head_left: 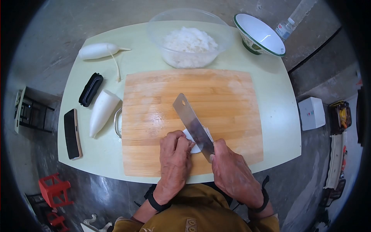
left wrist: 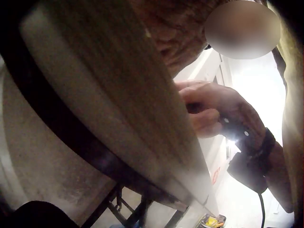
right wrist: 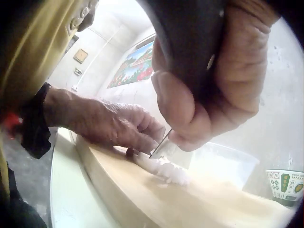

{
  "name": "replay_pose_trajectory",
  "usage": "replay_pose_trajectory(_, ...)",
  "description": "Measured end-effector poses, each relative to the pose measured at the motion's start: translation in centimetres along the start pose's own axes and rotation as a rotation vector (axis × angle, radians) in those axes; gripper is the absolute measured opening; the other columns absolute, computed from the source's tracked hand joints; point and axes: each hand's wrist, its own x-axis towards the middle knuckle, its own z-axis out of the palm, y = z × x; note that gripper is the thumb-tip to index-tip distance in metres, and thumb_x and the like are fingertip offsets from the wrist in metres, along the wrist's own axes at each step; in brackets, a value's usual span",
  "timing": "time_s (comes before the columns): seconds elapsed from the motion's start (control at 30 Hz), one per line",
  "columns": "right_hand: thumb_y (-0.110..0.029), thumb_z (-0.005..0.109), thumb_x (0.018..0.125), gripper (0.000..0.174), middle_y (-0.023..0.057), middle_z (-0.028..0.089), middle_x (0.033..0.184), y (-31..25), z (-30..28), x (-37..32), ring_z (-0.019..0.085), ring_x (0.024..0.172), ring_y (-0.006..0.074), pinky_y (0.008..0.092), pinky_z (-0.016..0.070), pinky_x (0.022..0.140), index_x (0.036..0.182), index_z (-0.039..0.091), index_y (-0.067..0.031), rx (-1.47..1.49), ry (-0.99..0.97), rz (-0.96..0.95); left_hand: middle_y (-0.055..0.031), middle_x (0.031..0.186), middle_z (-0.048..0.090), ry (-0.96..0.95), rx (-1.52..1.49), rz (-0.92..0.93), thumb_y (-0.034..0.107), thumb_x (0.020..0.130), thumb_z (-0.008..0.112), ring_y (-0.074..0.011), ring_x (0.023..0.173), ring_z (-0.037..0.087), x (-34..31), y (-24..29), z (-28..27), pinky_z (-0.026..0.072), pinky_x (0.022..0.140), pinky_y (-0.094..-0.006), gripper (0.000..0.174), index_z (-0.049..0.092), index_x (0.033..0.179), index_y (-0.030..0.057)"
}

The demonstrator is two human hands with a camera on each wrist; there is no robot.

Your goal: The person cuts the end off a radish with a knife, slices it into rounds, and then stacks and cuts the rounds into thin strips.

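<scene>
In the head view my right hand (head_left: 234, 172) grips the handle of a cleaver (head_left: 193, 121), its blade slanting up and left over the board. My left hand (head_left: 174, 156), fingers bent, holds a piece of white radish (head_left: 197, 149) against the cutting board (head_left: 154, 96). The blade stands right beside those fingertips and covers part of the piece. Thin white radish cuttings (right wrist: 172, 174) lie on the far side of the blade in the right wrist view. The dark cleaver handle (right wrist: 192, 42) shows there inside my right hand's curled fingers.
A clear plastic bowl (head_left: 170, 58) of shredded radish (head_left: 191, 40) stands behind the board, with a green-rimmed bowl (head_left: 257, 33) to its right. Left of the board are a cut radish (head_left: 103, 112), a whole radish (head_left: 96, 51), a black plastic object (head_left: 91, 89) and a phone (head_left: 72, 133).
</scene>
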Motion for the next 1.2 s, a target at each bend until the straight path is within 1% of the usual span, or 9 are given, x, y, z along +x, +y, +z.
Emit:
replay_pose_trajectory(0.37,0.000,0.050,0.091,0.018,0.0270,0.052,0.078,-0.3,-0.3,-0.9,0.053,0.072,0.0503,0.0535,0.0396,0.061,0.100,0.034,0.0015,-0.063,-0.066,0.027,-0.0155,0.097,0.054,0.002,0.005,0.031,-0.005,0.077,0.066,-0.0328,0.089,0.052,0.1,-0.1,-0.1,0.0424,0.075,-0.0404,0.016,0.056,0.088,0.0012)
replay_pose_trajectory(0.43,0.002,0.055,0.081,0.030,0.0277,0.055,0.093,-0.3,-0.7,-1.4,0.057,0.077,0.0513,0.0578,0.0449,0.064,0.102,0.033,-0.0005,-0.085,-0.172,0.093,-0.0157,0.097,0.054,-0.001,0.005,0.028,-0.005,0.077,0.066,-0.0328,0.089,0.052,0.1,-0.1,-0.1,0.0422,0.076,-0.0406,0.016,0.056,0.088,0.0009)
replay_pose_trajectory(0.53,0.002,0.056,0.081,0.030,0.0279,0.055,0.095,-0.4,-0.5,-1.3,0.057,0.076,0.0518,0.0581,0.0456,0.065,0.101,0.033,-0.0006,-0.123,-0.198,0.145,-0.0158,0.097,0.055,-0.007,0.006,0.022,-0.006,0.076,0.066,-0.0327,0.089,0.052,0.1,-0.1,0.0,0.0421,0.076,-0.0407,0.017,0.057,0.089,0.0006)
replay_pose_trajectory(0.63,0.002,0.056,0.081,0.030,0.0286,0.056,0.097,-0.4,0.4,0.0,0.058,0.076,0.0518,0.0576,0.0468,0.067,0.102,0.034,-0.0003,-0.108,-0.161,0.108,-0.0163,0.098,0.055,-0.005,0.013,0.038,-0.006,0.076,0.067,-0.0328,0.089,0.053,0.0,-0.1,0.0,0.0421,0.076,-0.0408,0.018,0.057,0.090,0.0004)
replay_pose_trajectory(0.67,0.002,0.056,0.081,0.030,0.0286,0.056,0.097,-0.3,0.7,0.8,0.058,0.076,0.0518,0.0576,0.0468,0.067,0.102,0.034,-0.0003,-0.108,-0.160,0.110,-0.0163,0.098,0.055,-0.007,0.012,0.039,-0.006,0.076,0.067,-0.0328,0.089,0.053,0.1,-0.1,-0.1,0.0421,0.076,-0.0408,0.018,0.057,0.090,0.0004)
replay_pose_trajectory(0.73,0.003,0.052,0.084,0.024,0.0283,0.054,0.080,0.0,1.3,2.3,0.055,0.074,0.0505,0.0530,0.0432,0.064,0.100,0.035,0.0014,-0.082,-0.076,0.036,-0.0166,0.098,0.055,-0.007,0.019,0.043,-0.006,0.076,0.067,-0.0328,0.089,0.053,0.1,0.1,-0.2,0.0422,0.076,-0.0407,0.018,0.057,0.090,0.0005)
replay_pose_trajectory(0.87,0.002,0.051,0.087,0.020,0.0298,0.053,0.081,0.3,1.8,2.2,0.054,0.077,0.0510,0.0534,0.0422,0.065,0.100,0.036,0.0018,-0.062,-0.034,0.052,-0.0166,0.098,0.054,0.010,-0.004,0.029,-0.007,0.076,0.066,-0.0334,0.088,0.053,-0.1,-0.2,-0.1,0.0424,0.076,-0.0407,0.018,0.057,0.090,0.0004)
replay_pose_trajectory(0.93,0.002,0.049,0.089,0.015,0.0302,0.051,0.081,0.5,2.0,2.2,0.053,0.078,0.0514,0.0536,0.0409,0.066,0.099,0.037,0.0019,-0.028,0.057,0.032,-0.0163,0.098,0.054,0.009,-0.032,0.016,-0.008,0.076,0.066,-0.0339,0.088,0.052,-0.1,-0.2,-0.2,0.0426,0.076,-0.0406,0.018,0.057,0.090,0.0004)
replay_pose_trajectory(1.2,0.000,0.048,0.092,0.013,0.0281,0.048,0.080,-1.0,-0.3,0.3,0.050,0.075,0.0515,0.0540,0.0391,0.065,0.098,0.038,0.0017,-0.010,-0.020,0.063,-0.0157,0.098,0.053,-0.005,-0.008,0.006,-0.007,0.076,0.065,-0.0332,0.089,0.052,-0.2,-0.2,-0.2,0.0426,0.075,-0.0403,0.021,0.056,0.092,0.0017)
